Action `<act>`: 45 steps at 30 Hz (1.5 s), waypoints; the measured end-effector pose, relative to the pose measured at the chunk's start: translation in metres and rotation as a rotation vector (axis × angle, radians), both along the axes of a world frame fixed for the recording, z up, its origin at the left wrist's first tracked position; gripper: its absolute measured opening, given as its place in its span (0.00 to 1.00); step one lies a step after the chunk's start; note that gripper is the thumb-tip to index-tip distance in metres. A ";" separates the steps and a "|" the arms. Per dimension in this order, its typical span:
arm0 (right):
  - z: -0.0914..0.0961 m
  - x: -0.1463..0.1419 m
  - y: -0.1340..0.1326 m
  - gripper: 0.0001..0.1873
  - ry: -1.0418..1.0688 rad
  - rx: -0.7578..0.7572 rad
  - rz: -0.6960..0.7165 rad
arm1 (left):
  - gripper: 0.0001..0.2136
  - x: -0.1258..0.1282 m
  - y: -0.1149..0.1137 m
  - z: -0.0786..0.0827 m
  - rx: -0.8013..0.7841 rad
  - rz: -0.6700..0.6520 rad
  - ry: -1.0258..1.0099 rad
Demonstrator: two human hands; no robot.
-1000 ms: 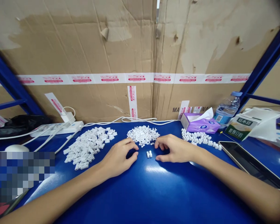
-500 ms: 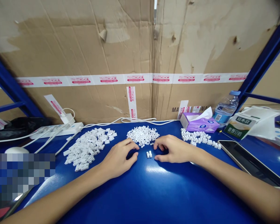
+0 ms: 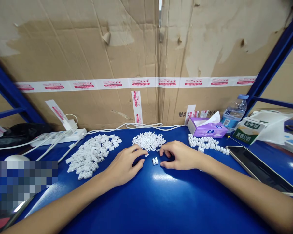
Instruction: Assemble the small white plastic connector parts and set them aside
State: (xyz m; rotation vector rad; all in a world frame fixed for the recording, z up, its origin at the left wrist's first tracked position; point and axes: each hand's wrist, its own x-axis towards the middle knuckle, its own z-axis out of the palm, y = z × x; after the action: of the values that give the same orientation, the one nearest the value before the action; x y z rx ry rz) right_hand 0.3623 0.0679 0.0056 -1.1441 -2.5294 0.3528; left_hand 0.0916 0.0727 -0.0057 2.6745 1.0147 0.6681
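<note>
My left hand [image 3: 127, 164] rests on the blue table, thumb and index finger apart. Its index fingertip is at a small white plastic piece [image 3: 146, 155] just in front of the middle pile. My right hand [image 3: 179, 156] lies opposite, thumb and index apart with the other fingers curled, and nothing visible in its grip. Between the hands sits a small white block that looks like a wire connector [image 3: 155, 161], touched by neither. Behind the hands is a pile of tiny white pieces [image 3: 148, 140]. A larger pile of white plastic housings [image 3: 91, 154] spreads left of my left hand.
More white connector pieces [image 3: 205, 143] lie at right, before a purple tissue pack [image 3: 207, 128]. A water bottle [image 3: 234, 112], a carton [image 3: 250, 130] and a phone [image 3: 261, 170] stand or lie further right. A power strip [image 3: 53, 136] with cables is at back left.
My left index finger has reached slightly forward, and a small white piece now shows apart from the middle pile at its tip. My right hand has hardly moved; the view shifts slightly.
</note>
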 end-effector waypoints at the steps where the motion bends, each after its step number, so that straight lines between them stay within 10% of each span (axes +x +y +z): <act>1: 0.000 0.000 0.000 0.11 0.004 0.003 0.003 | 0.11 0.000 0.000 0.000 -0.013 0.003 -0.017; 45: -0.011 -0.030 -0.019 0.05 0.165 0.010 0.013 | 0.03 0.012 -0.009 0.003 -0.176 -0.103 -0.110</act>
State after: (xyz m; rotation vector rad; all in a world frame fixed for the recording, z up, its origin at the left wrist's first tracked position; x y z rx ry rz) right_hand 0.3322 0.0487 -0.0050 -1.0499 -2.3937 0.4198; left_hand 0.1041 0.0634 -0.0024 2.4894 0.8581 0.6644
